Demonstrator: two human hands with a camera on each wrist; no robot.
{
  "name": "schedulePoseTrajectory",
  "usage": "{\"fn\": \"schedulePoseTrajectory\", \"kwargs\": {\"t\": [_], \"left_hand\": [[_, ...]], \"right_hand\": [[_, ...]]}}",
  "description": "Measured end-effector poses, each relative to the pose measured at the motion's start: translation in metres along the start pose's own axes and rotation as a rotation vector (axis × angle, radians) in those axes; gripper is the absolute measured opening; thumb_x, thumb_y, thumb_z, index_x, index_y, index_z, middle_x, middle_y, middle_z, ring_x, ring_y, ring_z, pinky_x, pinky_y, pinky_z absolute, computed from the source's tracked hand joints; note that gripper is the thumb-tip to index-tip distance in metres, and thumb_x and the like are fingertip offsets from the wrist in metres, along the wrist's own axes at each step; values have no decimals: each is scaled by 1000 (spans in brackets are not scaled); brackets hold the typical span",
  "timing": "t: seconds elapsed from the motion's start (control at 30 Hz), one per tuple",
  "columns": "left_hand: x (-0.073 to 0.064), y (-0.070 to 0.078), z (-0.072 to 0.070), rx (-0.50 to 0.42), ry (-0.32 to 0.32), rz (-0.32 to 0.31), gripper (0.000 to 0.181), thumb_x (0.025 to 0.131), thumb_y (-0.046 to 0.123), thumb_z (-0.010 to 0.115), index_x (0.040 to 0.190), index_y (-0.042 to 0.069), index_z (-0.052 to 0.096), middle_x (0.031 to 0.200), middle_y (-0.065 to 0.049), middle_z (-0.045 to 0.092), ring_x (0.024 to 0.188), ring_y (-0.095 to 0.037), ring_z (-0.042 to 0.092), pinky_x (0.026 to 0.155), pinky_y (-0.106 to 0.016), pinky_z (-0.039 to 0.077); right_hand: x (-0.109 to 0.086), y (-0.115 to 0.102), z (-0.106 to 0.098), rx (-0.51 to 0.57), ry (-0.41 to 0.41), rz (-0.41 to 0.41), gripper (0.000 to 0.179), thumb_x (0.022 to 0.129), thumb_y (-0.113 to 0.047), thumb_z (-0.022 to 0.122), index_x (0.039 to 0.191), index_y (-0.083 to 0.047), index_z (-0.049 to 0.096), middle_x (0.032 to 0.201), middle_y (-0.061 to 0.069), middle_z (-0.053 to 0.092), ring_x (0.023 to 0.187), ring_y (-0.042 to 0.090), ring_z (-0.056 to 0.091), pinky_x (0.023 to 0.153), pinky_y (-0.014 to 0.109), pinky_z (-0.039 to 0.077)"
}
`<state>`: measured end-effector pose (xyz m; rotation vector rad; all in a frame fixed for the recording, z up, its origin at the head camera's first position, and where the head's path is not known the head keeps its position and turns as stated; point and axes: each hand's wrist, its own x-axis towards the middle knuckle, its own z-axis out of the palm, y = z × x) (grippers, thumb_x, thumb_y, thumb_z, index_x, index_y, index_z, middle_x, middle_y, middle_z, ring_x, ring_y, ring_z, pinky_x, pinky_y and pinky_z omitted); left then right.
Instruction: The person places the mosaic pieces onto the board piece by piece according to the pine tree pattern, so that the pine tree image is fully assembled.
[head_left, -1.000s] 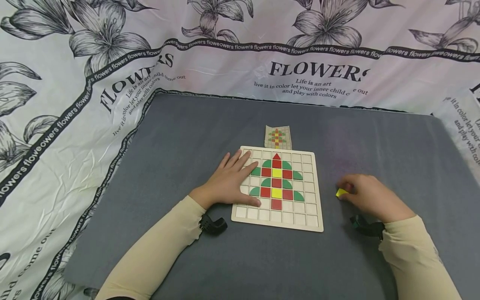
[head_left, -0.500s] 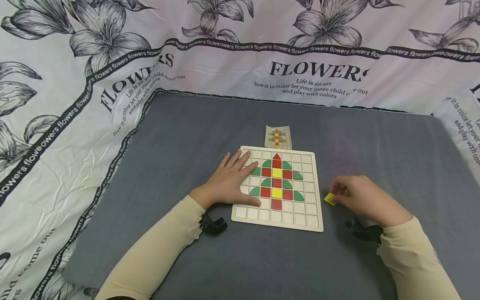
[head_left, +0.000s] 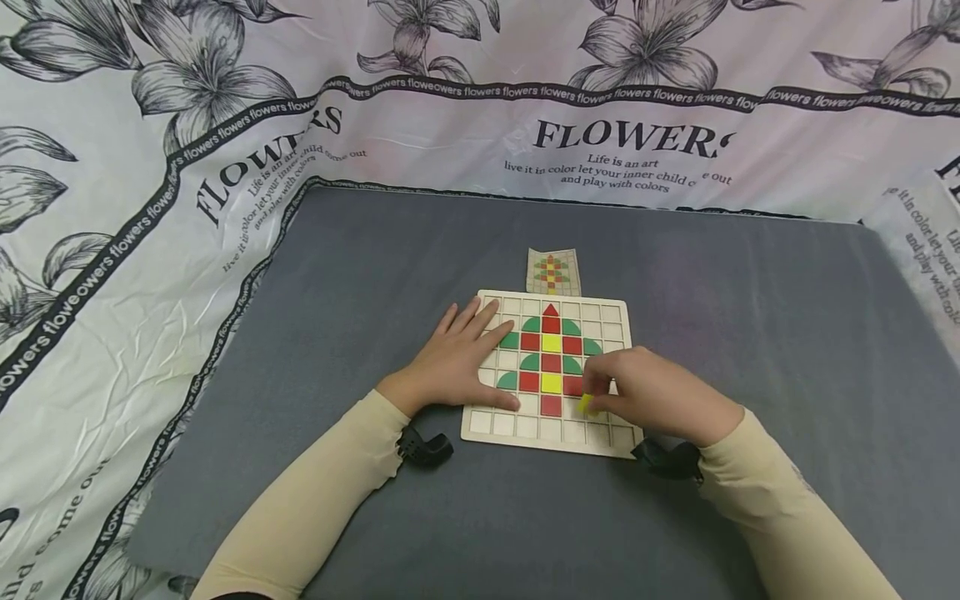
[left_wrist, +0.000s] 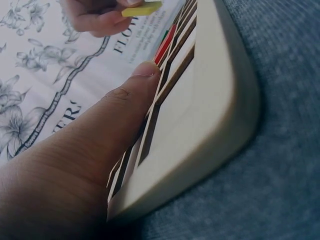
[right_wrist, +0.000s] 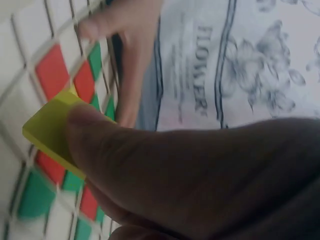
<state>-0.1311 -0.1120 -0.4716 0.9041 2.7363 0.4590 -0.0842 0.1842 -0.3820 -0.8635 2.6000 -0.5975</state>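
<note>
A wooden grid board (head_left: 517,429) lies on the grey table, with red, green and yellow pieces forming a tree shape in its cells. My left hand (head_left: 453,367) rests spread on the board's left side, its thumb (left_wrist: 120,110) lying along the cells in the left wrist view. Over the board's right half, my right hand (head_left: 652,392) pinches a yellow square tile (right_wrist: 52,127) between thumb and fingers. That tile is tilted and held above the board, right of the lowest red square (head_left: 551,406).
A small pattern card (head_left: 553,272) with a printed tree touches or nearly touches the board's far edge. Flower-printed white cloth (head_left: 420,133) rises behind the grey table surface (head_left: 390,275) and along its left side.
My right hand has carried the yellow tile leftward from the table beside the board to above the board's lower right part. The left hand has stayed in place.
</note>
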Motion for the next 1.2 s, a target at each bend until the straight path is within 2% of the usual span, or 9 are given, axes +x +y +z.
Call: {"fn": "schedulePoseTrajectory", "kwargs": {"t": [0.17, 0.43, 0.8, 1.0, 1.2], "left_hand": [[0, -1, 0, 1, 0, -7, 118, 78, 88, 64, 170, 26, 22, 178, -3, -4, 163, -25, -13, 129, -53, -9], [0, -1, 1, 7, 5, -8, 119, 78, 88, 64, 170, 26, 23, 178, -3, -2, 163, -25, -12, 129, -53, -8], [1, -1, 2, 8, -9, -14, 119, 78, 88, 64, 170, 26, 22, 178, -3, -4, 163, -26, -13, 129, -54, -9], [-2, -3, 3, 2, -27, -7, 119, 79, 87, 64, 170, 25, 20, 178, -4, -5, 163, -28, -14, 129, -55, -10], [-6, -7, 3, -53, -47, 1, 118, 82, 83, 66, 171, 25, 15, 178, -6, -7, 163, -28, -15, 129, -55, -10]], "right_hand": [[15, -12, 11, -5, -38, -71, 17, 89, -13, 86, 85, -20, 70, 80, -13, 66, 68, 4, 53, 62, 26, 48], [25, -22, 26, 19, -78, -123, 19, 88, -10, 85, 84, -20, 70, 75, -16, 62, 64, 2, 51, 64, 24, 48], [31, -20, 37, -9, -107, -107, 16, 88, -7, 83, 82, -18, 72, 73, -14, 61, 65, 5, 52, 65, 26, 49], [31, -20, 42, -1, -94, -107, 14, 87, -5, 81, 83, -17, 73, 74, -14, 62, 66, 6, 53, 66, 27, 50], [29, -18, 41, 9, -49, -92, 11, 91, -13, 82, 86, -20, 74, 77, -15, 63, 65, 3, 52, 65, 25, 49]]}}
